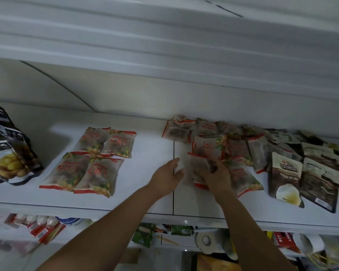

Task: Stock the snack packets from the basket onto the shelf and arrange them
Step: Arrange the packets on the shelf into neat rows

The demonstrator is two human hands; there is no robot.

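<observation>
Shelf (141, 194) of white board carries the snacks in groups. Near its middle the right hand (213, 176) grips one packet (196, 163), clear with red trim, with the fingers curled over its right part. The left hand (167, 173) lies just beside it, fingers stretched out almost straight and their tips at the packet's left edge; blur hides whether they pinch it. The packet sits at the front of a loose heap (221, 137) of like packets, which overlap at odd angles toward the back wall. Right of the heap, brown pouches (285, 178) lie flat in overlapping rows. Left of the hands, and well apart from them, a block (90, 159) of four like packets lies flat, two by two, edges touching, red print upward. At the far left, dark bags (8, 153) with a yellow food picture lean together. Below the board a lower tier shows a tape roll (205, 240), green packs (143, 234) and red-and-white packs (37, 225), all blurred.
</observation>
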